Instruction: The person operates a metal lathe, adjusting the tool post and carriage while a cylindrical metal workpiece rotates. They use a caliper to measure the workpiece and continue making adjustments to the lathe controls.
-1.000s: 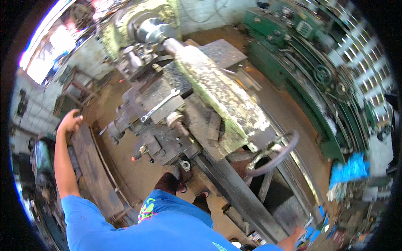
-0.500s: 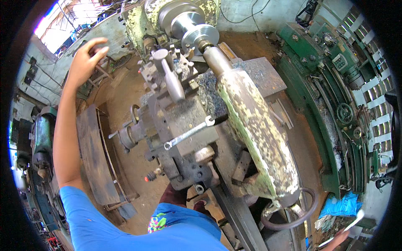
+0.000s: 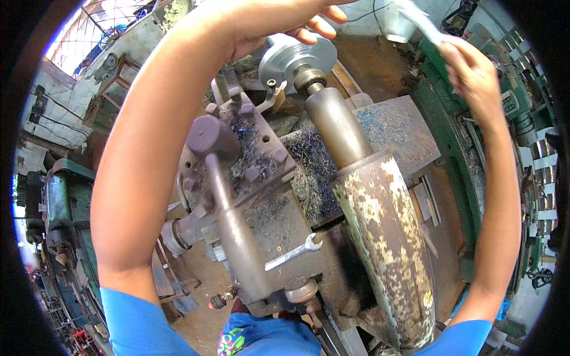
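Note:
My left hand (image 3: 310, 24) reaches across the lathe at the top, fingers apart, over a shiny metal disc (image 3: 285, 64). Whether it touches the disc I cannot tell. My right hand (image 3: 472, 74) is raised at the upper right, closed around a pale long-handled tool (image 3: 423, 19). Its whitish end is blurred and partly cut off, so its kind is unclear. The tailstock quill (image 3: 341, 130) points at the disc. Below my left arm stands the tool post (image 3: 252, 148) with its thick lever handle (image 3: 234, 228). A combination spanner (image 3: 295, 251) lies on the carriage.
The tailstock body (image 3: 389, 237), its paint flaking, fills the right centre. Metal chips lie on the grey plate (image 3: 395, 127) beneath the quill. A green lathe (image 3: 442, 148) stands at the right, and another machine (image 3: 68, 190) at the left.
My left hand has swung right to above the disc. My right hand has risen from the lower right with the pale tool. The view has shifted closer to the tool post.

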Motion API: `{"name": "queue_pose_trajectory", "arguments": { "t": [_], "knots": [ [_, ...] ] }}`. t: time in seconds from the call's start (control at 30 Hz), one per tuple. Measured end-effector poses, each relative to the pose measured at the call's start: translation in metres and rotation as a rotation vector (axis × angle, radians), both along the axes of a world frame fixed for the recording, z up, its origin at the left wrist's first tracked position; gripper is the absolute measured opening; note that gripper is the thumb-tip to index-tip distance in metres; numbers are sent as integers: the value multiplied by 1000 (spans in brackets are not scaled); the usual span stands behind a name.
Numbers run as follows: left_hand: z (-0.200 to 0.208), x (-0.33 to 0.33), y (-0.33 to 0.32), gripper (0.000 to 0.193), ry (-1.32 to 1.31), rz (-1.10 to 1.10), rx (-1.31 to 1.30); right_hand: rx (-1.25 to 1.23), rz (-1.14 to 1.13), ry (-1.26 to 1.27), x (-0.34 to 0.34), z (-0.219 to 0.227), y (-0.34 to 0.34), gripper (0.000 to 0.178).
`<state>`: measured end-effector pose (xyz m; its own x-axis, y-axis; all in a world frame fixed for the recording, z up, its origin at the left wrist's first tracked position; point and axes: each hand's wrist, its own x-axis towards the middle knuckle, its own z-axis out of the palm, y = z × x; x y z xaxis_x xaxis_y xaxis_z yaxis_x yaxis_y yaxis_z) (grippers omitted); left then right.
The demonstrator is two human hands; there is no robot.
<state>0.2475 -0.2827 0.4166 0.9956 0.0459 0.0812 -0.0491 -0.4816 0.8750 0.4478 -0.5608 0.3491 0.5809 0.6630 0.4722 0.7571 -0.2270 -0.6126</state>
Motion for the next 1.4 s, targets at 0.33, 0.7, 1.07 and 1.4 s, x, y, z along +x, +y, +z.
{"name": "queue_pose_trajectory", "arguments": {
  "t": [0.33,0.7,1.07,1.4],
  "knots": [
    [-50,30,8,28,-2,131,113,131,115,-285,-35,-30,131,24],
    [-55,11,-4,21,-96,332,588,70,160,-553,26,-78,117,28],
    [-53,36,-24,12,255,485,908,126,141,-850,48,-110,121,34],
    [-82,46,-5,7,107,442,1170,157,77,-860,26,-120,129,20]
  ]
}}
